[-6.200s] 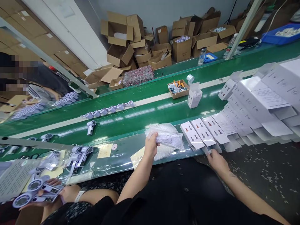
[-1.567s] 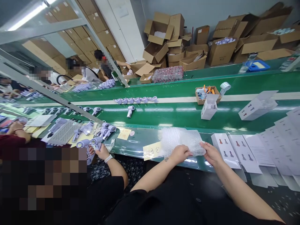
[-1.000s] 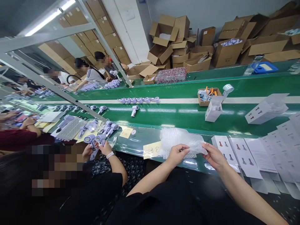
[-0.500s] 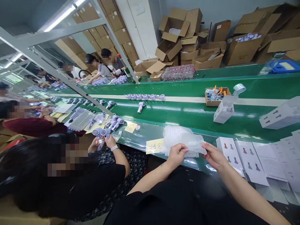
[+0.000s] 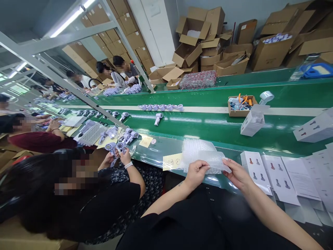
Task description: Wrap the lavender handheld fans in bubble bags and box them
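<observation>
My left hand [image 5: 197, 175] pinches one edge of a clear bubble-wrap bag [image 5: 216, 160] between thumb and fingers. On the bag's other end, my right hand [image 5: 237, 172] is closed, so the bag is stretched between both hands above the bench. Under and behind it lies a stack of bubble-wrap bags [image 5: 194, 147]. A yellow paper note [image 5: 170, 162] with handwriting sits left of the stack. Close to my right hand are flat white printed boxes [image 5: 256, 170] showing pictures of small handheld fans.
A co-worker [image 5: 104, 198] beside me on the left holds handheld fans [image 5: 111, 147]. Beyond the bench, the green conveyor belt [image 5: 195, 126] carries a row of fans [image 5: 161, 107], a carton of parts [image 5: 238, 113] and an upright white box [image 5: 251, 125]. More cartons [image 5: 191, 55] are piled behind.
My hands stay almost in place, and the held bag has shifted slightly. The co-worker's two fans have moved apart, one in each hand.
</observation>
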Action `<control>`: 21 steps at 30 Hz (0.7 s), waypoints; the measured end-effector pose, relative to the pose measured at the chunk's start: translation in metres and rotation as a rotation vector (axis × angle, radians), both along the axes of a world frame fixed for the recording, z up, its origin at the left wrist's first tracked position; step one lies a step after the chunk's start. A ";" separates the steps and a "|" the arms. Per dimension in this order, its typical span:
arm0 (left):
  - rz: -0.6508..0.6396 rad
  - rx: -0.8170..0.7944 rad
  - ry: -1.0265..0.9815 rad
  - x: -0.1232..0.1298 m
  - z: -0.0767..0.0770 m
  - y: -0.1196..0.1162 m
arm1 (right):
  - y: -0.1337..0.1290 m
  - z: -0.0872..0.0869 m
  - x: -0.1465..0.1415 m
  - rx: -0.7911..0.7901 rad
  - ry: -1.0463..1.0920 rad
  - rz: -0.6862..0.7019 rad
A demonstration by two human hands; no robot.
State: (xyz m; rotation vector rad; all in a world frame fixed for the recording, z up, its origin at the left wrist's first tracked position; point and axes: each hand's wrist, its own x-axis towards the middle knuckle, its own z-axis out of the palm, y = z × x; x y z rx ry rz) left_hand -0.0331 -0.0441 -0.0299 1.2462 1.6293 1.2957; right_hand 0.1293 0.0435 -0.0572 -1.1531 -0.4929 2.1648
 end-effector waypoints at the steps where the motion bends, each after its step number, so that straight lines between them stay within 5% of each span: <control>1: 0.002 -0.018 -0.009 0.000 0.001 0.000 | 0.000 0.000 0.001 -0.001 0.000 -0.008; 9: -0.043 -0.176 -0.153 0.000 0.005 0.001 | 0.000 0.001 0.005 0.031 -0.011 -0.073; 13: 0.032 -0.190 -0.255 -0.002 0.006 0.003 | -0.002 0.005 0.001 0.080 0.010 -0.106; 21: -0.110 -0.103 0.117 -0.005 0.017 -0.006 | -0.003 0.019 -0.011 0.080 -0.004 -0.149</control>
